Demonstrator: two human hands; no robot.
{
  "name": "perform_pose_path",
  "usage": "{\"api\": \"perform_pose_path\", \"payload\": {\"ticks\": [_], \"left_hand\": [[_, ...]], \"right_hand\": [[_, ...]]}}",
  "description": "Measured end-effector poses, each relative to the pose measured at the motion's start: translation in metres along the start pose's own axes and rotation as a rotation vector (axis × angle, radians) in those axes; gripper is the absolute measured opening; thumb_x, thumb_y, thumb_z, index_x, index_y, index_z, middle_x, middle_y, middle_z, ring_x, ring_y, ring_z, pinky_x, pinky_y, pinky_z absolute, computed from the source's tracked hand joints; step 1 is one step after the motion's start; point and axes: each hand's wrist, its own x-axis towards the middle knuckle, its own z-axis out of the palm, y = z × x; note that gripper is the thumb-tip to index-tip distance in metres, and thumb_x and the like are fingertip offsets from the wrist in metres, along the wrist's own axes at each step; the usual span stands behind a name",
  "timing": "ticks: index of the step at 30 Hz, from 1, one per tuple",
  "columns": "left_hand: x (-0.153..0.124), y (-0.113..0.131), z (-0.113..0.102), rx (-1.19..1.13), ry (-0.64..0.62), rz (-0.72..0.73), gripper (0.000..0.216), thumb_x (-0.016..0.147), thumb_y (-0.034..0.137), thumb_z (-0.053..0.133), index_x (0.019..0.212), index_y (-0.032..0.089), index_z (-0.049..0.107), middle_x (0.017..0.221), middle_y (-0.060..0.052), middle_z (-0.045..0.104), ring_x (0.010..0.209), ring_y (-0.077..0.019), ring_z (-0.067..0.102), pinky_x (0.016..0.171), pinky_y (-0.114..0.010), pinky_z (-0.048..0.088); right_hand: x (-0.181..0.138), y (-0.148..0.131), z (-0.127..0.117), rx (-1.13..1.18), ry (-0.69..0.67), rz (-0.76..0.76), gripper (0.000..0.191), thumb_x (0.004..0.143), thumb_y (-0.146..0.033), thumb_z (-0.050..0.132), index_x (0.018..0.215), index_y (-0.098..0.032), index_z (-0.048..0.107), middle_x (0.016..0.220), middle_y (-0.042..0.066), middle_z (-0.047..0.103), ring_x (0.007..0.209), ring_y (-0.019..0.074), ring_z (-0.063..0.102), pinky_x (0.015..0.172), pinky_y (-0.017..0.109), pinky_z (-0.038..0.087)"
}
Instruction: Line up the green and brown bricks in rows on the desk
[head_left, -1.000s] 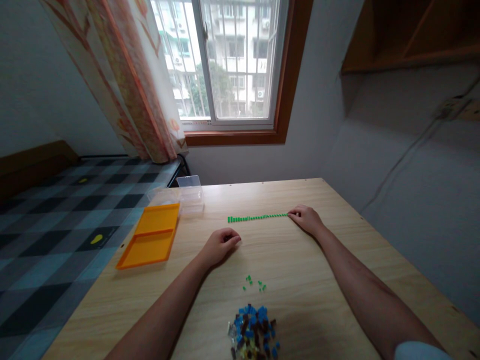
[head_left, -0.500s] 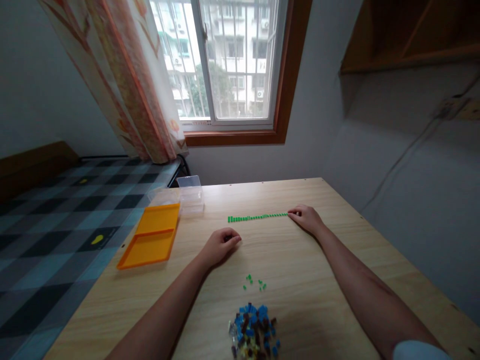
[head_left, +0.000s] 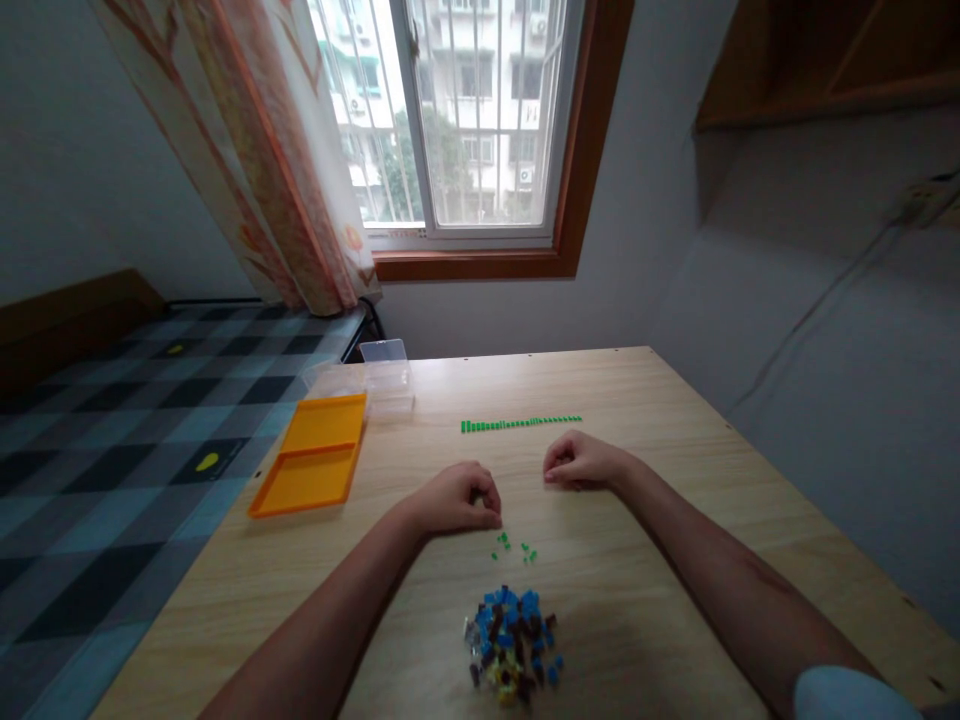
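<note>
Table [head_left: 637, 400]: extends around the pile [head_left: 510, 637] on all visible sides, presumably giving us room for both forearms.
Tray [head_left: 300, 484]: left of and beyond the pile; we judge it parked there to free the middle.
Boxes [head_left: 388, 376]: clear, farther from the pile than the tray.
Left hand [head_left: 454, 497]: beyond the pile, fingers curled, thumb near forefinger; we cannot tell whether it grips anything.
Right hand [head_left: 585, 460]: beyond the pile, rightward, loosely curled; contents hidden from us.
Row [head_left: 521, 424]: green, well beyond the pile, likely separated from loose pieces.
Bits [head_left: 505, 540]: green, just beyond the pile, probably spread for easy pinching.
</note>
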Motion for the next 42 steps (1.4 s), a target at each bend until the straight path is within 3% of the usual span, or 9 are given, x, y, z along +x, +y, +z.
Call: {"api": "perform_pose_path", "payload": {"ticks": [3, 6, 12, 27, 42], "left_hand": [[0.0, 0.002, -0.001, 0.037, -0.073, 0.053, 0.011, 0.073, 0.033, 0.076, 0.075, 0.023, 0.078, 0.069, -0.001, 0.067, 0.072, -0.0159, 0.057, 0.073, -0.026, 0.044], [0.001, 0.001, 0.0, 0.049, -0.099, 0.032, 0.011, 0.072, 0.033, 0.076, 0.075, 0.022, 0.077, 0.065, 0.001, 0.063, 0.065, -0.0139, 0.054, 0.067, -0.025, 0.043], [0.001, -0.003, 0.001, 0.011, -0.093, -0.043, 0.011, 0.069, 0.028, 0.075, 0.07, 0.018, 0.072, 0.059, 0.004, 0.055, 0.056, -0.0107, 0.048, 0.054, -0.022, 0.036], [0.001, -0.006, 0.004, 0.05, -0.045, -0.029, 0.007, 0.069, 0.023, 0.074, 0.07, 0.018, 0.069, 0.061, 0.005, 0.055, 0.059, -0.0104, 0.047, 0.057, -0.022, 0.035], [0.003, -0.006, 0.003, 0.054, -0.093, -0.068, 0.008, 0.069, 0.022, 0.073, 0.072, 0.016, 0.069, 0.061, 0.005, 0.052, 0.06, -0.0088, 0.045, 0.056, -0.021, 0.032]], "right_hand": [[0.003, -0.017, 0.027, -0.157, -0.151, -0.101, 0.029, 0.072, -0.037, 0.075, 0.083, -0.011, 0.076, 0.059, 0.001, 0.063, 0.05, 0.0086, 0.051, 0.046, 0.018, 0.037], [0.003, -0.028, 0.048, -0.378, -0.217, -0.281, 0.023, 0.076, -0.029, 0.07, 0.092, -0.016, 0.079, 0.068, 0.001, 0.067, 0.059, 0.0098, 0.056, 0.054, 0.018, 0.04], [0.0, -0.037, 0.065, -0.581, -0.206, -0.516, 0.02, 0.081, -0.022, 0.066, 0.096, -0.022, 0.08, 0.076, 0.001, 0.068, 0.061, 0.0091, 0.056, 0.059, 0.019, 0.04], [-0.004, -0.036, 0.067, -0.685, -0.16, -0.512, 0.021, 0.08, -0.02, 0.066, 0.095, -0.024, 0.079, 0.077, 0.0, 0.067, 0.062, 0.0094, 0.056, 0.06, 0.02, 0.039], [-0.005, -0.038, 0.068, -0.675, -0.152, -0.499, 0.024, 0.076, -0.017, 0.064, 0.094, -0.022, 0.079, 0.078, 0.001, 0.07, 0.063, 0.0098, 0.057, 0.061, 0.02, 0.041]]}}
